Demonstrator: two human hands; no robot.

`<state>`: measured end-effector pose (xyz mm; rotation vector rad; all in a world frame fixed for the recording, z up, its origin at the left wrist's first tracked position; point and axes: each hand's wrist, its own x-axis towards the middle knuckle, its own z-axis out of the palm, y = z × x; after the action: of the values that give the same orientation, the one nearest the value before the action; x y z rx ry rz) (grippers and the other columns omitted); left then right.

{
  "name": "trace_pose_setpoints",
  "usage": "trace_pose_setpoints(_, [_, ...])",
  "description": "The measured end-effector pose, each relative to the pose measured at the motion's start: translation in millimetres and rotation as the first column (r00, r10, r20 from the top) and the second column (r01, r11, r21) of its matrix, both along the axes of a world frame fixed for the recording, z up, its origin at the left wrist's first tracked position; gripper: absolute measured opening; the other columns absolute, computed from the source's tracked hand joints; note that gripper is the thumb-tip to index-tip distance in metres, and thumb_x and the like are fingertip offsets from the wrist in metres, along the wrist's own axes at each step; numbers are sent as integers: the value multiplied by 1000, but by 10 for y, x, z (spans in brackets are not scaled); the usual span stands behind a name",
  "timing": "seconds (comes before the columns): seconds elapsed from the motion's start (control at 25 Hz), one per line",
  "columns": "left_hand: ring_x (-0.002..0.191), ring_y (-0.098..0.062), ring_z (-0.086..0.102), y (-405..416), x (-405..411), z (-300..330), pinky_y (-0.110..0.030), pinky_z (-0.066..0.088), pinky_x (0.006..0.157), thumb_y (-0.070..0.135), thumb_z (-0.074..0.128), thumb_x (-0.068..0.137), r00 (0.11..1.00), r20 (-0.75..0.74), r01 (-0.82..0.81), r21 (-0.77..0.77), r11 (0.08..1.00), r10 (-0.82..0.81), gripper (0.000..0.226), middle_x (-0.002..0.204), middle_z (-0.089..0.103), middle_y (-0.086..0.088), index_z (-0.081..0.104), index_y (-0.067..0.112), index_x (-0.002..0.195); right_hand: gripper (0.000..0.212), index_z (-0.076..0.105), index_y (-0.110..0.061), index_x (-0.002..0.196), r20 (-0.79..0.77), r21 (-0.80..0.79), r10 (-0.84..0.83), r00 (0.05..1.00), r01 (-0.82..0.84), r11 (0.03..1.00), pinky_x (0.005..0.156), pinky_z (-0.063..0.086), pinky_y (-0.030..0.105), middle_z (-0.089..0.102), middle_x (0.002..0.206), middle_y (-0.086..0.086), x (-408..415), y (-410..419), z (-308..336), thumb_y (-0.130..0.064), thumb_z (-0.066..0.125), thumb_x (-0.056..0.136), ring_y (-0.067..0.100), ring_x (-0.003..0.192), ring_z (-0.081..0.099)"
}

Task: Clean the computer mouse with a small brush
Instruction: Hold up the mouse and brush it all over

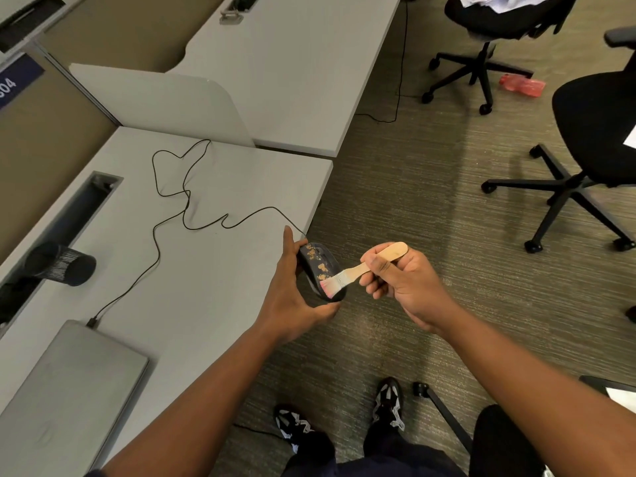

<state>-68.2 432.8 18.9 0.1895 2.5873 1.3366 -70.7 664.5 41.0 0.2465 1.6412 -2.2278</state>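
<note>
A black computer mouse (318, 266) with patches of golden-brown dirt on its top is held just past the desk's right edge. My left hand (292, 297) grips it from the left and underneath. My right hand (399, 280) holds the wooden handle of a small brush (358, 268). The brush's pinkish bristles touch the near end of the mouse. The mouse's black cable (192, 215) loops across the grey desk (220, 277) to a closed laptop (69, 390).
A black mesh pen cup (62, 265) lies on its side at the desk's left. Black office chairs (585, 160) stand on the carpet to the right, with a red plastic bottle (523, 85) on the floor. My feet are below.
</note>
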Motion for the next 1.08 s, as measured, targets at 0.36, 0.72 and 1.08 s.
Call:
trace_pose_setpoints(0.36, [146, -5, 43, 4, -33, 35, -29, 36, 121, 35, 99, 65, 1000, -4, 13, -12, 1000, -13, 152, 164, 34, 9, -19, 43, 161, 11, 69, -5, 102, 29, 35, -102, 994, 101, 994, 55, 53, 24, 73, 75, 13, -60, 112, -50, -10, 59, 102, 18, 61, 64])
trace_pose_setpoints(0.72, [145, -3, 43, 3, -44, 3, -17, 34, 117, 35, 99, 66, 999, -1, 36, -10, 999, -36, 152, 159, 37, 15, -20, 45, 160, 18, 67, -2, 109, 23, 131, -209, 978, 204, 970, 54, 49, 24, 71, 75, 10, -134, 220, -73, -15, 56, 105, 16, 62, 60])
trace_pose_setpoints(1.08, [146, -4, 41, 19, -41, -40, -15, 32, 117, 30, 97, 67, 999, 4, 43, -7, 999, -43, 150, 161, 35, 13, -21, 51, 157, 20, 64, -1, 112, 88, -82, -43, 995, 50, 995, 56, 53, 23, 73, 82, 17, -54, -74, 45, -14, 50, 107, 19, 65, 66])
